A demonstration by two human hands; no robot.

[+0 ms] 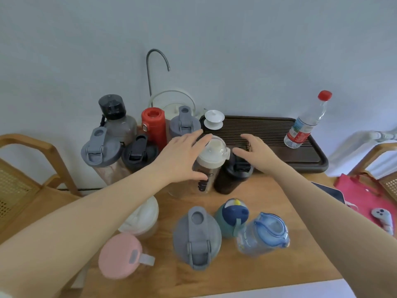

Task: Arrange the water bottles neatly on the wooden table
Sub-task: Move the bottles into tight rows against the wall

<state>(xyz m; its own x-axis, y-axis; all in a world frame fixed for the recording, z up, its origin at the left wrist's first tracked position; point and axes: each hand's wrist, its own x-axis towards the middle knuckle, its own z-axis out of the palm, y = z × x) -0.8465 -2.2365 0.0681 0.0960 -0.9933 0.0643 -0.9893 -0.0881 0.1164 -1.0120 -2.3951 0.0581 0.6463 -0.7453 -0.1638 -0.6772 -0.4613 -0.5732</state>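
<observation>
I am gripping the white-lidded bottle [209,162] with my left hand [182,155]; right hand [256,152] spread, empty. Far-left cluster grouped; near bottles on bench [268,276] still scattered.

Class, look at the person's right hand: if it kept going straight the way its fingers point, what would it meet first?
Probably the white-lidded shaker bottle: the right hand points left toward it, above the black bottle, though depth is unclear.

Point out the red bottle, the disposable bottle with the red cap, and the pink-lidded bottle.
red bottle [155,127], head view, on its body.
disposable bottle [301,131], head view, on its label.
pink-lidded bottle [119,254], head view, on its lid.
</observation>
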